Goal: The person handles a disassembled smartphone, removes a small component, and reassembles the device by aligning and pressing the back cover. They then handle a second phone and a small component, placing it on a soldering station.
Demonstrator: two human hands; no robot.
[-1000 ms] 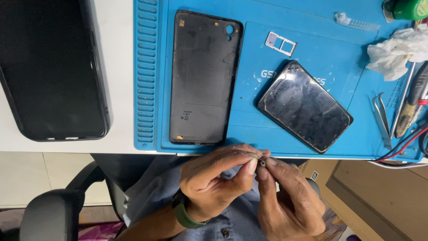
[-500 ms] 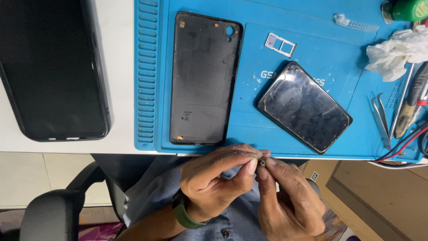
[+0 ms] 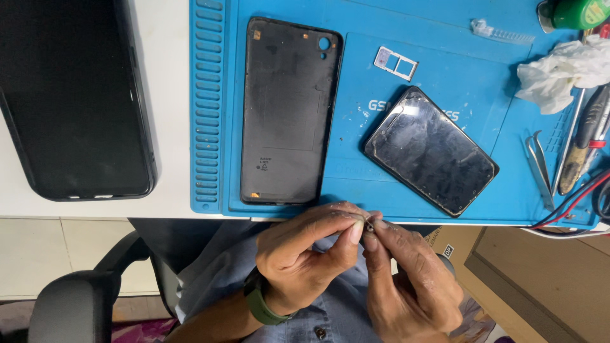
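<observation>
At the far left a large black phone case [image 3: 70, 101] lies flat on the white tabletop [image 3: 171, 127], and below the table edge the dark arm of an office chair [image 3: 76, 298] shows. Next comes the blue repair mat [image 3: 445, 76], its ribbed strip on the left side; on it a black phone back cover [image 3: 286, 114] lies inside up, with the camera hole at its top right corner. Below the mat's near edge the two hands meet over the lap: the left hand [image 3: 305, 260], with a green band [image 3: 260, 305] at the wrist, has its fingers curled and its thumb and forefinger pinched shut on a tiny dark part [image 3: 368, 225]; the right hand [image 3: 413, 286] pinches the same piece from the other side, fingertips touching those of the left. What the part is cannot be told, as it is too small. Above the hands a phone with a scuffed dark screen [image 3: 432, 151] lies tilted on the mat, and a small silver card tray [image 3: 396, 63] lies just above it. Farther right are a crumpled white tissue [image 3: 559, 73], metal tweezers [image 3: 539, 166], a dark-handled tool [image 3: 588, 140] and red and black wires [image 3: 581, 200] at the mat's corner
</observation>
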